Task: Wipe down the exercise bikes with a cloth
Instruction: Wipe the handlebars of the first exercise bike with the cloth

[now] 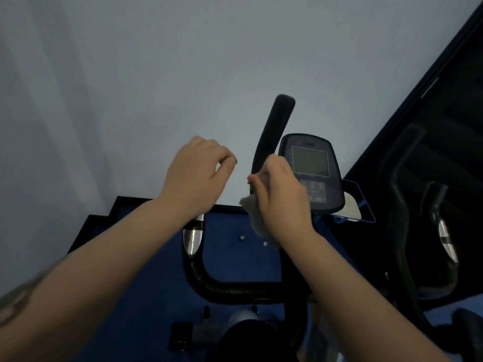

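An exercise bike stands right below me, with a black U-shaped handlebar and a console with a grey screen. My right hand is shut on a pale cloth, pressed against the upright right handlebar grip; the cloth's end hangs below the hand. My left hand hovers above the left grip, whose chrome sensor shows under the wrist. Its fingers are loosely curled with thumb and forefinger nearly touching, and nothing is in it.
A white wall fills the upper view. The floor is blue with a black skirting edge. A second bike's black handlebar with a chrome sensor stands close on the right. A blue-edged holder sits behind the console.
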{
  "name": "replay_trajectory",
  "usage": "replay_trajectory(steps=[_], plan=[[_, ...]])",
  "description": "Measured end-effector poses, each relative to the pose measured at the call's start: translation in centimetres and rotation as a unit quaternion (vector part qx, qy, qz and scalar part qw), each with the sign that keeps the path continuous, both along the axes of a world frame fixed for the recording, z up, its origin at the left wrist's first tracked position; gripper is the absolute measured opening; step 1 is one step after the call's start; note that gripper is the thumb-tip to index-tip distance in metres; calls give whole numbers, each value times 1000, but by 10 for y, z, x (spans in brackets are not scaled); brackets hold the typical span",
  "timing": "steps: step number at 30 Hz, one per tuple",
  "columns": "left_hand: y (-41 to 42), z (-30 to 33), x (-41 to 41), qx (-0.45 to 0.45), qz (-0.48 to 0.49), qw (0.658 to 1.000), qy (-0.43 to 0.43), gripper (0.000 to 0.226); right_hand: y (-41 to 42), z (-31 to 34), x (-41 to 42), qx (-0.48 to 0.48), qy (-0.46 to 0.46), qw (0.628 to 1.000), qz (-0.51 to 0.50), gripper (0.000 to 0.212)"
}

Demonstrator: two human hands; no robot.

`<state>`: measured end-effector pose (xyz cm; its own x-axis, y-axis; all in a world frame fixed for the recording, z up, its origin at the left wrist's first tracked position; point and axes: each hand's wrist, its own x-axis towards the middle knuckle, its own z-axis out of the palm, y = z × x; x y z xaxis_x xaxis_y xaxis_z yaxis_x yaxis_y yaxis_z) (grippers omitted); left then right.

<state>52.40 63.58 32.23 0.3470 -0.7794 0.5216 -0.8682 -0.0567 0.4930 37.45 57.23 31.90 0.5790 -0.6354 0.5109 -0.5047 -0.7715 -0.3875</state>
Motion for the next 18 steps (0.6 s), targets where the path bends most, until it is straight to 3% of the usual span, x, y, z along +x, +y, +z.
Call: replay_trajectory(steps=[4,7,10,13,18], plan=[[-3,-2,-4,-40,23,998,29,34,24,-16,-48,-6,27,999,23,36],[-6,-7,-7,-60,41,997,10,30,4,-7,-15,-31,28,999,18,21],[-7,-9,-5,-70,37,997,-14,29,-7,3,10,30,-49,998,-25,19],[-6,-10,-5,-83,29,996,-8,27,5,2,-20,132,-141,981,-24,25],[-6,-11,-6,-95,33,995,-5,25,23,-28,-39,-41,-1,998,-41,28]])
